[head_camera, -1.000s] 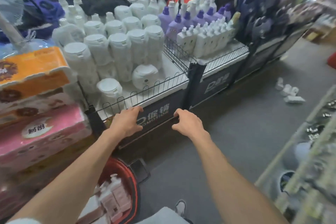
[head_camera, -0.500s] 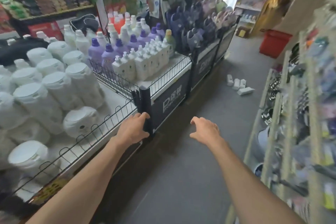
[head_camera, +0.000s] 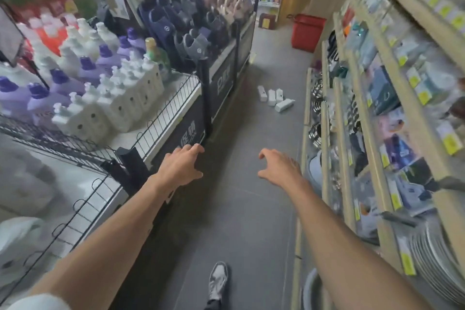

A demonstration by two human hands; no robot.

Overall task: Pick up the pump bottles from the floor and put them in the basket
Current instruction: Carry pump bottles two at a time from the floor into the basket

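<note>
Since half a second ago your view has swung to look straight down the aisle, and your left hand (head_camera: 180, 166) has come off the black corner post of the display table (head_camera: 191, 131). The pump bottles (head_camera: 271, 97) now sit near the middle of the frame instead of off at 3 o'clock.

The grey floor (head_camera: 241, 209) runs from 6 to 12 o'clock. A shelf rack (head_camera: 377, 108) of packaged goods and metal ware fills the 3 o'clock side. The display table, wire-fenced and stacked with white stock bottles (head_camera: 120, 106), purple bottles (head_camera: 63, 80) and slippers (head_camera: 176, 27), takes up 9 to 11 o'clock.

Both of your bare arms reach forward. The left hand is loosely spread and holds nothing, with its fingertips by the table's black front panel; whether they touch it cannot be told. The right hand (head_camera: 279, 167) hangs over the floor, thumb and fingers curved wide apart, also holding nothing.

A red tub (head_camera: 308, 33) stands far up the aisle at 1 o'clock. The four white pump bottles lie on the floor at 12 o'clock from your right hand, well apart from both hands. Three stand upright and one lies on its side. One grey shoe (head_camera: 218, 282) shows at 6 o'clock.
</note>
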